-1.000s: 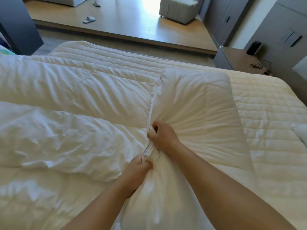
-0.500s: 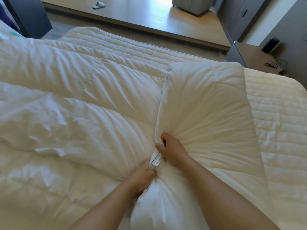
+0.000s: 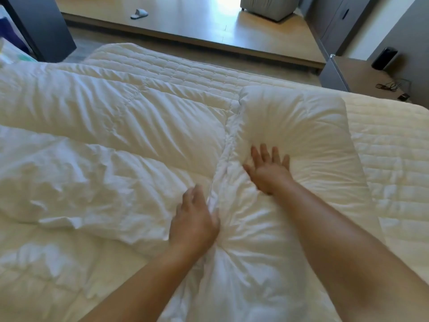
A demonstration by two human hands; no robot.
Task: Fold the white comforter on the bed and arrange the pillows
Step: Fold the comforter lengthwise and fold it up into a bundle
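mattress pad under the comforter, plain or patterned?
Cream mattress pad, quilted in a stitched grid pattern; clearest at the right of the head view.

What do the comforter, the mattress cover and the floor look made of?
Comforter: soft white woven cloth over a puffy fill, matte, creased; likely cotton or polyester.
Mattress cover: cream quilted fabric, stitched in rows of small squares.
Floor: wood or wood-look boards, semi-gloss; it reflects the daylight.

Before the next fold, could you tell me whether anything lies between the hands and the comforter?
Nothing visible does. The right hand lies open, flat on the folded comforter. The left hand rests open at its bunched edge. No pillow or other item lies on the folded part around the hands.
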